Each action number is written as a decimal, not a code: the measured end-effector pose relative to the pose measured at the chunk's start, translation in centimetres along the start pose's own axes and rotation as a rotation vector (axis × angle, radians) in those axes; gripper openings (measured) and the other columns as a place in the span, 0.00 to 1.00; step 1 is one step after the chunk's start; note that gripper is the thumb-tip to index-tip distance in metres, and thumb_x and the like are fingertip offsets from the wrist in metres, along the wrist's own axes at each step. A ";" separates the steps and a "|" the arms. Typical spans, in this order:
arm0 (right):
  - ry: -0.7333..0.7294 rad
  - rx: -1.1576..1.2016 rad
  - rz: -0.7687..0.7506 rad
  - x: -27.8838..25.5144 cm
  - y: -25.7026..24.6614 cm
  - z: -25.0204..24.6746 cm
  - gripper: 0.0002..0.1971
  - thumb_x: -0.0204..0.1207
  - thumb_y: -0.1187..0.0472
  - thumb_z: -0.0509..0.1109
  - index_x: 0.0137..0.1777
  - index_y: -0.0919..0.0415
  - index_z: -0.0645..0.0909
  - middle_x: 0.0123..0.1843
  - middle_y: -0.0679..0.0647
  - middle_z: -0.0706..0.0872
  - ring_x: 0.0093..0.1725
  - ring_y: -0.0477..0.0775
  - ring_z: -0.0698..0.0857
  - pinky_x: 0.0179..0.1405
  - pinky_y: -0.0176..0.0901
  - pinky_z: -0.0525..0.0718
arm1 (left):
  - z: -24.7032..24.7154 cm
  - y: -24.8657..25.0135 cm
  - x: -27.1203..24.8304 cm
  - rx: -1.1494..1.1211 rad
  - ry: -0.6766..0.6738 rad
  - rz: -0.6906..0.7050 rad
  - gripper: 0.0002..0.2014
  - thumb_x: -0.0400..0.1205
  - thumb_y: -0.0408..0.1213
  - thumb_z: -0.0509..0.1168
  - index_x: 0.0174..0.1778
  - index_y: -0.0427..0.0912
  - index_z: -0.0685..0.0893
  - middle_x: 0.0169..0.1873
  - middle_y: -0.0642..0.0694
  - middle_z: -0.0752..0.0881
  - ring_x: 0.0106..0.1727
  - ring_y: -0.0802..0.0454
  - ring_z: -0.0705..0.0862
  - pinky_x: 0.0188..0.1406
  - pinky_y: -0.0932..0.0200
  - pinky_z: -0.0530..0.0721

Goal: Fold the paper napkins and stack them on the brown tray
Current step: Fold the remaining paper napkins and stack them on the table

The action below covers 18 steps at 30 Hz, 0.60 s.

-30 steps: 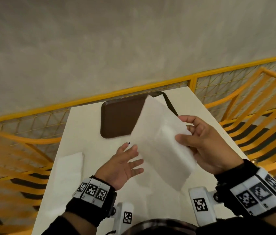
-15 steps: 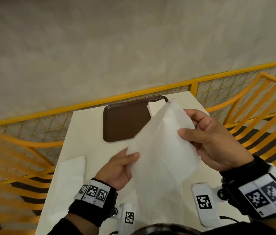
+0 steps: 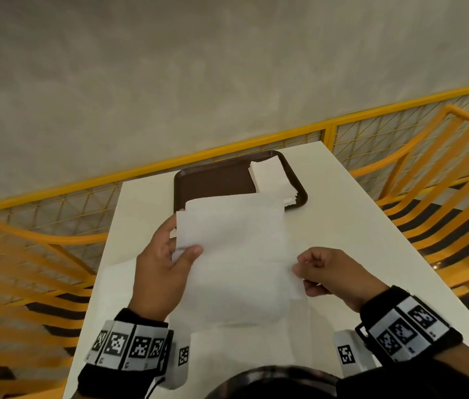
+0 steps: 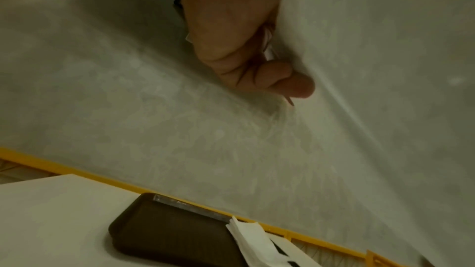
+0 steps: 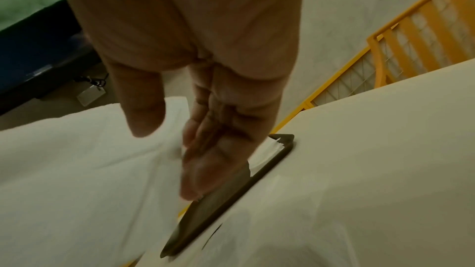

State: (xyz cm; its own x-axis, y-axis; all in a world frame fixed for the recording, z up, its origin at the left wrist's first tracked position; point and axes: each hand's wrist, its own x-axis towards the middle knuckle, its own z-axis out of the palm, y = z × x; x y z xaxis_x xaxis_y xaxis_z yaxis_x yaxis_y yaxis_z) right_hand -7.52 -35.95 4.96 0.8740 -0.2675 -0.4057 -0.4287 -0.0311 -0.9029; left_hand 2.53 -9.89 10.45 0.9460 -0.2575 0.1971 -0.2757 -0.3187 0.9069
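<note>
A white paper napkin [image 3: 236,254] is held up over the white table [image 3: 342,226], partly folded, its top layer offset from the one behind. My left hand [image 3: 182,249] pinches its left edge, thumb on the front. My right hand [image 3: 299,269] pinches its right edge between thumb and curled fingers. The right wrist view shows the thumb [image 5: 146,113] lying on the napkin [image 5: 77,159]. The brown tray [image 3: 213,182] lies at the table's far end. A stack of folded napkins [image 3: 273,180] sits in its right half. The tray [image 4: 167,237] and stack [image 4: 252,239] also appear in the left wrist view.
More flat white napkins [image 3: 112,286] lie on the table's near left, partly under my left hand. A yellow mesh railing [image 3: 256,145] runs behind the table before a grey wall. Yellow slatted chairs [image 3: 443,197] stand on both sides.
The napkin has swung from hanging at a slant to squarely facing me. My left hand now pinches its left edge. My right hand has dropped lower on the right edge.
</note>
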 end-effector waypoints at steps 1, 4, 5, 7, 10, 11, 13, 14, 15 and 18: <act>-0.016 0.002 -0.012 0.0 -0.4 0.0 0.11 0.73 0.59 0.76 0.52 0.61 0.83 0.40 0.61 0.88 0.38 0.55 0.87 0.44 0.47 0.88 | -0.2 0.2 0.1 -0.059 -0.008 -0.015 0.28 0.76 0.28 0.71 0.68 0.58 0.75 0.53 0.48 0.90 0.54 0.55 0.88 0.58 0.53 0.85; -0.078 0.060 -0.098 0.1 -1.6 0.3 0.16 0.74 0.55 0.75 0.59 0.56 0.81 0.52 0.58 0.91 0.51 0.57 0.90 0.52 0.49 0.88 | -0.6 0.3 0.5 -0.207 -0.053 -0.059 0.27 0.76 0.26 0.70 0.68 0.54 0.76 0.48 0.46 0.92 0.51 0.50 0.90 0.52 0.52 0.86; -0.076 0.096 -0.132 0.2 -2.0 0.5 0.16 0.75 0.56 0.74 0.61 0.57 0.81 0.53 0.56 0.91 0.52 0.57 0.90 0.54 0.51 0.87 | -0.7 0.2 0.6 -0.243 -0.056 -0.074 0.26 0.76 0.25 0.70 0.67 0.53 0.77 0.48 0.45 0.92 0.51 0.48 0.90 0.51 0.51 0.86; -0.037 0.137 -0.190 0.2 -2.6 0.9 0.13 0.76 0.59 0.72 0.60 0.58 0.82 0.52 0.55 0.92 0.53 0.58 0.90 0.52 0.54 0.87 | -0.7 -0.4 0.8 -0.265 -0.041 -0.109 0.23 0.76 0.27 0.70 0.62 0.54 0.79 0.46 0.45 0.92 0.48 0.46 0.91 0.49 0.48 0.86; 0.003 0.128 -0.180 0.4 -2.8 1.4 0.16 0.74 0.52 0.74 0.54 0.64 0.84 0.50 0.61 0.91 0.51 0.63 0.90 0.53 0.62 0.87 | -0.5 -2.1 0.7 -0.080 0.053 -0.126 0.13 0.78 0.33 0.70 0.50 0.57 0.81 0.41 0.47 0.92 0.44 0.48 0.90 0.48 0.47 0.87; 0.010 0.113 -0.166 0.5 -2.6 1.5 0.25 0.68 0.45 0.77 0.52 0.68 0.83 0.49 0.66 0.90 0.49 0.65 0.89 0.53 0.64 0.86 | -0.3 -2.7 0.5 0.014 0.092 -0.111 0.10 0.78 0.35 0.70 0.49 0.57 0.82 0.41 0.50 0.91 0.43 0.52 0.90 0.48 0.49 0.87; 0.018 0.078 -0.133 0.9 -2.0 1.7 0.39 0.55 0.35 0.80 0.48 0.73 0.78 0.43 0.71 0.85 0.41 0.62 0.84 0.43 0.60 0.84 | 0.0 -3.3 0.0 0.135 0.190 -0.061 0.05 0.78 0.35 0.70 0.46 0.49 0.87 0.39 0.55 0.89 0.38 0.65 0.86 0.48 0.62 0.84; 0.032 0.067 -0.118 1.1 -1.6 1.8 0.39 0.55 0.35 0.79 0.44 0.74 0.75 0.39 0.67 0.81 0.39 0.59 0.79 0.39 0.55 0.79 | 0.1 -3.6 -0.2 0.165 0.239 -0.042 0.04 0.78 0.34 0.70 0.46 0.45 0.89 0.37 0.55 0.89 0.37 0.70 0.84 0.46 0.71 0.81; 0.055 0.053 -0.106 1.4 -1.3 1.9 0.34 0.59 0.38 0.77 0.40 0.72 0.73 0.36 0.62 0.78 0.37 0.57 0.76 0.37 0.51 0.74 | 0.2 -3.8 -0.3 0.180 0.284 -0.034 0.03 0.77 0.34 0.71 0.45 0.42 0.90 0.36 0.54 0.89 0.36 0.73 0.83 0.43 0.77 0.78; 0.140 0.031 -0.077 2.2 -0.3 1.5 0.18 0.72 0.49 0.73 0.32 0.60 0.73 0.33 0.56 0.74 0.34 0.55 0.71 0.35 0.47 0.69 | -0.4 -3.9 -0.2 0.193 0.362 -0.013 0.04 0.75 0.34 0.73 0.44 0.41 0.91 0.37 0.49 0.89 0.38 0.70 0.84 0.47 0.69 0.82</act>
State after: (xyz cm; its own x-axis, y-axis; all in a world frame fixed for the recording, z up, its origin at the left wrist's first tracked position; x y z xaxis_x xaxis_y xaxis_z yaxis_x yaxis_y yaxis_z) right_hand -5.15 -35.09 4.14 0.8625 -0.3975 -0.3131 -0.3522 -0.0273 -0.9355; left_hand 3.48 -8.23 7.05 0.9391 0.0747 0.3353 -0.2573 -0.4938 0.8306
